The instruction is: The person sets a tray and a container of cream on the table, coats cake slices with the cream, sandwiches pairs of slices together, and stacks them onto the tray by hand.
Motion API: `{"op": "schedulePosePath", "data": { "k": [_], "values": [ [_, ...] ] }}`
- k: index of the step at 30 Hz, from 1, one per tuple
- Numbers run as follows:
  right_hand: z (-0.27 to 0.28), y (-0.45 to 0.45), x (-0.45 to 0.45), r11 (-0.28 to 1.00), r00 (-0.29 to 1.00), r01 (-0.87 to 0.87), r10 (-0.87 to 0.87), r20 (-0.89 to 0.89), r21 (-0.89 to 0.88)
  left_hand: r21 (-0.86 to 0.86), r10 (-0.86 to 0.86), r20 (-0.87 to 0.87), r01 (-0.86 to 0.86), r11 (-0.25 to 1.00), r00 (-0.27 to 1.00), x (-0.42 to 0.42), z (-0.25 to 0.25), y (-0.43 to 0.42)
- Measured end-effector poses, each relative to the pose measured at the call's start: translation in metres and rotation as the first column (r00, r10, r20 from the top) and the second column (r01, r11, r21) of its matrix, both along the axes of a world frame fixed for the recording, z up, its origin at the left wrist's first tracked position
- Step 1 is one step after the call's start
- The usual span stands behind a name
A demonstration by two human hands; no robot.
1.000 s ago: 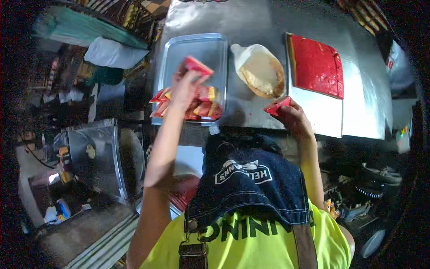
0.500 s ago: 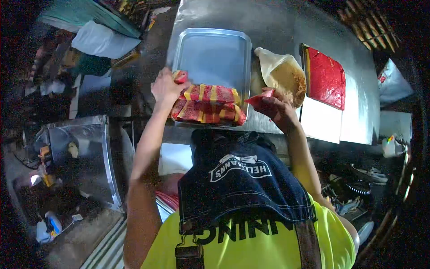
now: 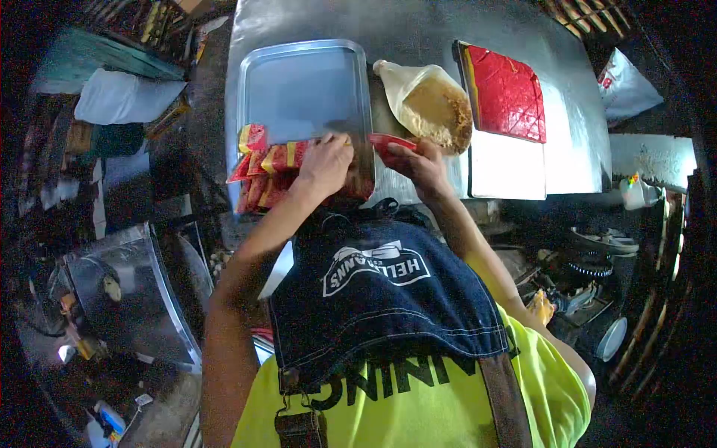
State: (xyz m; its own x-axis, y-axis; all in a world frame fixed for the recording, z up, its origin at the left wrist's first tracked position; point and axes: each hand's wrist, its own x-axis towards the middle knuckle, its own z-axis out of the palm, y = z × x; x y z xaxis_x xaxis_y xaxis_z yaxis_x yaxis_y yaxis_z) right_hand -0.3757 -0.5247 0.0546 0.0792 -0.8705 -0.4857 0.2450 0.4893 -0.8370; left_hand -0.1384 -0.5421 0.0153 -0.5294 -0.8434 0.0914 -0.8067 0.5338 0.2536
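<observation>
My left hand [image 3: 327, 164] is at the right end of a row of red-and-yellow cake slices [image 3: 278, 158], its fingers curled down. What lies under those fingertips is hidden. The slices line the near side of a metal tray [image 3: 361, 89], and one slice [image 3: 252, 138] sits at the row's left end. Just right of the tray, my right hand [image 3: 423, 164] is closed round a flat red cake piece [image 3: 391, 140]. Behind that hand lies a whitish open bag [image 3: 403, 82] with tan crumbs [image 3: 437, 119] in it.
On the metal table [image 3: 418, 30], a scored red slab of cake [image 3: 506, 93] lies at the right, with a bright white surface [image 3: 508, 168] below it. A white bag [image 3: 624, 89] is beyond the table's right edge. A glass-fronted metal cabinet [image 3: 112, 295] stands at lower left.
My left hand has moved from the row's left end to its right end, leaving a slice at the left. My right hand still holds the red piece, now closer to the tray.
</observation>
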Motion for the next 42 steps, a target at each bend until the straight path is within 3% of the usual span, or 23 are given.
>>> {"op": "schedulePosePath", "data": {
  "k": [1, 3, 4, 5, 7, 11, 12, 14, 16, 20, 23, 26, 28, 29, 31, 33, 34, 35, 37, 38, 40, 41, 42],
  "values": [
    [-0.004, 0.002, 0.005, 1.000, 1.000, 0.008, -0.008, 0.000, 0.007, 0.007, -0.008, 0.000, 0.008, 1.000, 1.000, 0.002, 0.004, 0.000],
    [-0.025, 0.001, 0.014, 0.988, 0.999, 0.010, -0.016, -0.032, -0.157, 0.148, 0.003, -0.063, 0.007, 0.989, 0.998, 0.007, 0.017, -0.004],
    [-0.023, 0.000, 0.026, 0.987, 0.987, 0.026, -0.051, -0.155, -0.159, 0.132, 0.003, -0.083, 0.008, 0.991, 0.997, 0.008, 0.017, -0.003],
    [-0.018, 0.001, 0.031, 0.987, 0.986, 0.033, -0.057, -0.155, -0.154, 0.137, -0.004, -0.083, 0.015, 0.990, 0.997, 0.010, 0.017, -0.002],
    [0.003, 0.002, 0.037, 0.966, 0.763, -0.187, 0.028, -0.646, -0.179, 0.137, 0.007, -0.155, 0.015, 0.990, 0.988, 0.013, 0.015, 0.000],
    [-0.001, 0.002, 0.048, 0.938, 0.501, -0.310, 0.022, -0.865, -0.156, 0.169, 0.029, -0.218, 0.008, 0.986, 0.976, 0.015, 0.015, 0.000],
    [-0.009, 0.003, 0.048, 0.939, 0.498, -0.309, 0.021, -0.867, -0.154, 0.218, 0.046, -0.194, -0.003, 0.976, 0.980, 0.017, 0.017, 0.001],
    [-0.024, 0.005, 0.047, 0.846, 0.451, -0.425, -0.110, -0.886, -0.322, 0.264, 0.058, -0.174, -0.010, 0.964, 0.983, 0.018, 0.020, 0.001],
    [-0.033, 0.006, 0.053, 0.826, 0.434, -0.459, -0.113, -0.894, -0.328, 0.313, 0.070, -0.132, -0.025, 0.949, 0.989, 0.021, 0.021, 0.002],
    [-0.036, 0.004, 0.049, 0.713, 0.470, -0.563, -0.141, -0.871, -0.419, 0.241, 0.026, -0.102, -0.001, 0.971, 0.994, 0.022, 0.021, 0.001],
    [-0.017, 0.007, 0.044, 0.711, 0.443, -0.623, -0.023, -0.896, -0.326, 0.232, 0.002, -0.157, 0.035, 0.972, 0.988, 0.026, 0.020, 0.001],
    [-0.025, 0.007, 0.045, 0.726, 0.488, -0.589, -0.032, -0.872, -0.355, 0.261, -0.037, -0.174, 0.082, 0.962, 0.984, 0.027, 0.024, -0.002],
    [-0.024, 0.007, 0.047, 0.721, 0.499, -0.587, -0.037, -0.866, -0.369, 0.434, 0.026, -0.076, 0.010, 0.901, 0.997, 0.022, 0.034, -0.005],
    [-0.022, 0.006, 0.047, 0.712, 0.515, -0.587, -0.040, -0.857, -0.385, 0.429, -0.003, -0.090, 0.042, 0.902, 0.996, 0.023, 0.030, -0.005],
    [-0.042, 0.009, 0.035, 0.577, 0.537, -0.583, -0.255, -0.804, -0.572, 0.373, 0.045, -0.356, 0.098, 0.923, 0.933, 0.029, 0.022, -0.005],
    [-0.074, 0.016, 0.008, 0.675, 0.521, -0.568, -0.147, -0.841, -0.471, 0.277, 0.066, -0.422, 0.059, 0.959, 0.904, 0.023, 0.047, 0.003],
    [-0.006, 0.026, 0.009, 0.737, 0.471, -0.562, -0.087, -0.878, -0.375, 0.263, 0.029, -0.439, 0.097, 0.960, 0.898, 0.016, 0.058, 0.005],
    [-0.002, 0.032, -0.010, 0.747, 0.456, -0.550, -0.108, -0.884, -0.375, 0.265, 0.082, -0.527, 0.072, 0.962, 0.846, 0.010, 0.068, 0.008],
    [0.000, 0.043, -0.052, 0.921, 0.643, -0.225, -0.104, -0.759, -0.317, 0.263, 0.129, -0.608, 0.045, 0.964, 0.783, -0.012, 0.073, 0.005],
    [0.002, 0.046, -0.075, 0.899, 0.686, -0.085, -0.260, -0.679, -0.431, 0.283, 0.144, -0.669, 0.070, 0.957, 0.729, -0.027, 0.074, 0.004],
    [-0.009, 0.042, -0.128, 0.914, 0.683, 0.165, -0.378, -0.626, -0.371, 0.344, 0.162, -0.740, 0.160, 0.925, 0.652, -0.061, 0.067, 0.002],
    [0.005, 0.034, -0.144, 0.904, 0.722, 0.361, -0.425, -0.546, -0.227, 0.396, 0.189, -0.716, 0.168, 0.903, 0.672, -0.088, 0.084, 0.002],
    [-0.004, 0.030, -0.168, 0.857, 0.780, 0.478, -0.515, -0.356, -0.193, 0.471, 0.226, -0.733, 0.238, 0.850, 0.642, -0.117, 0.088, 0.001]
  ]
}}
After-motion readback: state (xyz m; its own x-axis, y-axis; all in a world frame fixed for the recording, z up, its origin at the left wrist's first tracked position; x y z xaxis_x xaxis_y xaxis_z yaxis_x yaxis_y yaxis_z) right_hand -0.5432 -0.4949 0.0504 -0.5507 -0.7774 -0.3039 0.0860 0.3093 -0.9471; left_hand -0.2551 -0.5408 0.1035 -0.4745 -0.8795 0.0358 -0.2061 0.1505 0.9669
